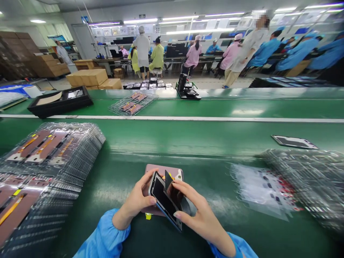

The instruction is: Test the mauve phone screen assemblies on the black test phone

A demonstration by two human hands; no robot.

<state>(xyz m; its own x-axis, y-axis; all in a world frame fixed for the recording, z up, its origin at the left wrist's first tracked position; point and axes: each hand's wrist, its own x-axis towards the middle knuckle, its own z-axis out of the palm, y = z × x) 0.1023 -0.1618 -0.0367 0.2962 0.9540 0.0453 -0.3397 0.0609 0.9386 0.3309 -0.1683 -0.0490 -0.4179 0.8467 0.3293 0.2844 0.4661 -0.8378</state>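
My left hand (139, 197) grips a phone frame (163, 200) by its upper left edge, fingers behind and thumb on the near side. The frame is tilted, with a black inner face and a blue-silver rim. In my right hand (197, 208) is a thin dark glossy sheet (173, 190), which stands at an angle over the frame; whether it is still attached cannot be seen. My right thumb is at the frame's lower right edge. Beneath both hands a pinkish-brown display panel (152, 168) with an orange flex cable lies on the green bench, partly hidden.
Stacked clear trays (88, 150) of display panels stand at left. To the right are clear plastic films (264, 193), more stacked trays (314, 182) and a flat phone part (294, 141). Across the white strip lie a black tray (60, 102), a clear tray (133, 103) and a black fixture (186, 87).
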